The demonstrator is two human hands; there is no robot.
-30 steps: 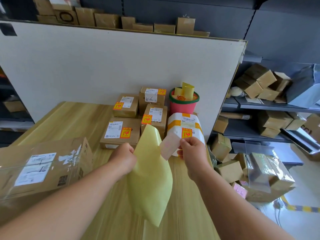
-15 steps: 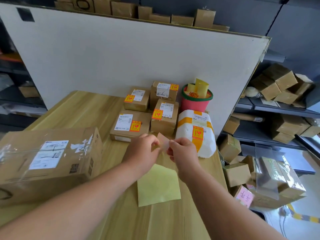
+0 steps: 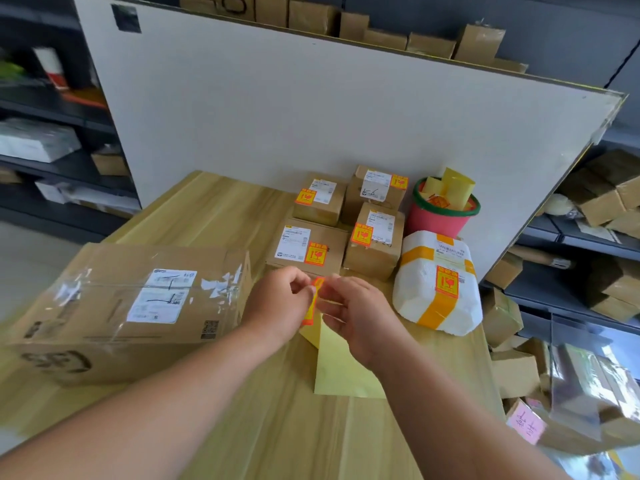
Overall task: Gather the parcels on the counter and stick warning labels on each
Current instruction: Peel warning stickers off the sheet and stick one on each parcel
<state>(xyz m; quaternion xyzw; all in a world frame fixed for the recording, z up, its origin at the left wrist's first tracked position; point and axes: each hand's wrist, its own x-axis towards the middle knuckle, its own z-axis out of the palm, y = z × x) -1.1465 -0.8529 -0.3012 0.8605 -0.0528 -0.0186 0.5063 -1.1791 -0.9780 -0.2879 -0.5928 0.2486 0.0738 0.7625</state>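
My left hand point(image 3: 277, 303) and my right hand point(image 3: 360, 313) meet over the counter, both pinching an orange warning label point(image 3: 311, 304) that hangs edge-on between the fingertips. Under the hands lies a yellow backing sheet point(image 3: 343, 368). A large taped cardboard box point(image 3: 138, 306) with a white shipping label lies to the left, with no warning label visible on it. Behind the hands stand several small cardboard parcels point(image 3: 308, 244), each with an orange warning label. A white foam parcel point(image 3: 436, 282) with orange tape and a warning label lies to the right.
A pink bucket point(image 3: 440, 220) with a green rim holds rolled yellow sheets at the back right. A white board point(image 3: 311, 109) stands behind the wooden counter point(image 3: 214, 209). Loose boxes point(image 3: 516, 372) lie on the floor and shelves at the right.
The yellow backing sheet left my left hand and now lies on the counter. My left hand came up to the label held in my right hand. The view shifted toward the large box.
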